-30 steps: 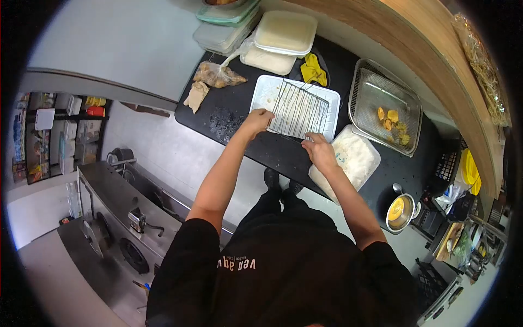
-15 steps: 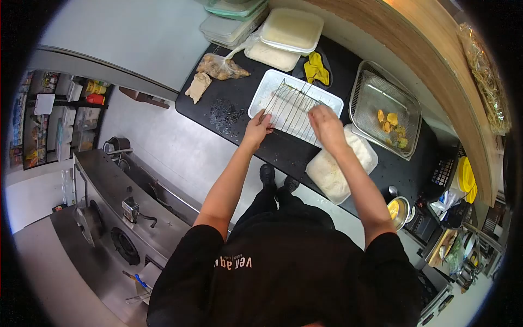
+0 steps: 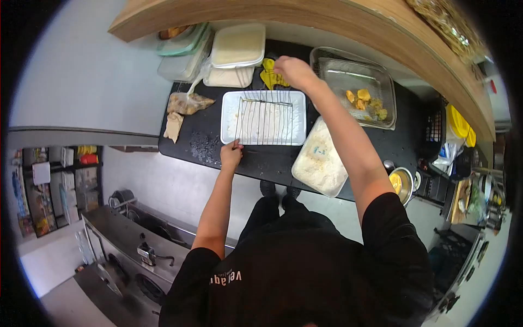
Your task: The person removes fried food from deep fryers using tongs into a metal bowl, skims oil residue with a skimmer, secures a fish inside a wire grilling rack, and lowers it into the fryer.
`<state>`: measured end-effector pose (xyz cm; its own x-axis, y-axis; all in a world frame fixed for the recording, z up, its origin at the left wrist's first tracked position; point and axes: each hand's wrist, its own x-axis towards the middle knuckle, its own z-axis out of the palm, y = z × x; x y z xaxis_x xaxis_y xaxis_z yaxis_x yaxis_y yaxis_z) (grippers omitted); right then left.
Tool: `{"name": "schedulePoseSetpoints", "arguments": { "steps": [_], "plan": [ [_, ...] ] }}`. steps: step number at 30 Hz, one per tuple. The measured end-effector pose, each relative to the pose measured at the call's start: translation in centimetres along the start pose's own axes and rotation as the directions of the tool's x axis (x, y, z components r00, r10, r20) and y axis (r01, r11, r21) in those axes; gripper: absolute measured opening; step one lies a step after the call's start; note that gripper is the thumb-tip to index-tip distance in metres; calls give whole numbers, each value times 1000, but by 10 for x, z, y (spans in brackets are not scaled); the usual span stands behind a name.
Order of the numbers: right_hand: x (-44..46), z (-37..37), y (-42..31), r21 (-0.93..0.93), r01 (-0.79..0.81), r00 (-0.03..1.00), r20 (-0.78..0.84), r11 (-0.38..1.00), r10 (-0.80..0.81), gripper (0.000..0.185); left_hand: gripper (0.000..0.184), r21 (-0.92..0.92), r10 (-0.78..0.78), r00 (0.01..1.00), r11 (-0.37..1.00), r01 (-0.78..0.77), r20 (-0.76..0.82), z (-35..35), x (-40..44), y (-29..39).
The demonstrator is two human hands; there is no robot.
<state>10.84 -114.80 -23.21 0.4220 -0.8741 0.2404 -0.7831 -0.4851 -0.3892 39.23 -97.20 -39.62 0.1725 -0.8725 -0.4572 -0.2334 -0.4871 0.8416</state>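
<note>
My left hand (image 3: 231,155) is closed on the near left corner of a wire rack (image 3: 265,122). The rack lies over a white tray (image 3: 301,120) holding a pale layer. Beyond the tray's far edge, my right hand (image 3: 294,72) is raised with its fingers curled together beside a yellow cloth-like item (image 3: 270,76). Thin blurred wires show between that hand and the tray; whether the fingers grip them I cannot make out. A container of white powder (image 3: 321,158) stands under my right forearm.
A clear container with a mesh basket (image 3: 388,76) holds orange pieces (image 3: 359,101). Stacked lidded tubs (image 3: 238,46) and a knotted plastic bag (image 3: 188,102) sit at the back left. Dark crumbs (image 3: 205,147) cover the counter's left. A wooden shelf (image 3: 305,12) overhangs the back.
My right hand has moved from the rack's right side up past the tray's far edge. My left hand stays at the rack's near left corner. The camera view has turned.
</note>
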Motion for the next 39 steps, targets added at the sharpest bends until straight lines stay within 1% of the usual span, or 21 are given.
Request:
{"name": "schedulePoseSetpoints", "arguments": {
  "steps": [2,8,10,11,12,14,15,18,19,22,23,24,26,27,29,30,31,32,33,35,39],
  "plan": [
    [-10,-7,-16,23,-4,1000,13,1000,3,16,36,-28,-68,998,997,69,17,-7,5,3],
    [-13,0,-15,-95,-164,985,35,982,168,22,36,70,8,975,997,-24,221,-33,26,-15],
    [-14,-1,-21,-128,-156,988,-34,980,152,26,46,607,118,957,751,-260,263,-47,12,27],
    [-15,2,-24,-114,-203,979,-55,972,198,29,66,669,94,967,706,-234,238,-52,5,49],
    [-17,3,-26,-116,-237,971,-67,965,230,29,66,674,96,959,692,-258,268,-56,7,67],
    [-23,7,-36,-178,-223,962,-199,958,187,32,76,747,418,864,471,-469,279,-67,10,92],
    [-25,8,-42,-173,-245,942,-276,954,192,37,76,747,417,856,453,-487,305,-72,14,110],
    [-32,7,-61,-251,-324,832,-535,912,148,47,76,653,779,520,195,-732,350,-64,27,172],
    [-38,1,-68,-190,-347,805,-562,918,188,50,72,671,862,337,-5,-742,379,-58,37,180],
    [-89,-15,-120,-147,-467,686,-683,872,251,43,63,324,846,335,207,-923,414,-19,7,217],
    [-116,-19,-137,17,-434,604,-736,901,305,39,58,216,804,376,309,-926,461,-1,-20,220],
    [-141,1,-147,-25,-491,387,-902,871,193,31,53,-41,867,142,183,-982,477,20,-42,218],
    [-227,-7,-213,251,-555,228,-871,793,436,28,48,-139,818,18,119,-983,575,54,-89,207],
    [-272,-4,-232,429,-586,36,-834,687,551,29,48,-195,779,-5,150,-969,627,70,-108,203],
    [-369,22,-277,702,-583,-355,-673,409,649,31,45,-367,742,-151,135,-920,653,102,-147,195],
    [-420,43,-306,909,-244,-595,-415,337,688,34,43,-398,708,-187,143,-906,681,111,-171,195],
    [-468,58,-356,876,-471,-709,-448,106,544,33,43,-459,678,-251,142,-877,691,123,-189,194],
    [-505,74,-416,987,-106,-838,-152,116,525,32,43,-488,656,-297,126,-864,694,127,-215,194],
    [-533,102,-470,943,10,-892,-143,333,430,30,43,-535,647,-336,132,-834,684,131,-243,190],
    [-532,119,-573,883,159,-974,68,442,215,31,42,-605,616,-410,139,-784,673,143,-284,178],
    [-492,166,-703,596,288,-954,247,750,169,55,43,-698,484,-564,148,-700,669,160,-363,139]
  ]
}}
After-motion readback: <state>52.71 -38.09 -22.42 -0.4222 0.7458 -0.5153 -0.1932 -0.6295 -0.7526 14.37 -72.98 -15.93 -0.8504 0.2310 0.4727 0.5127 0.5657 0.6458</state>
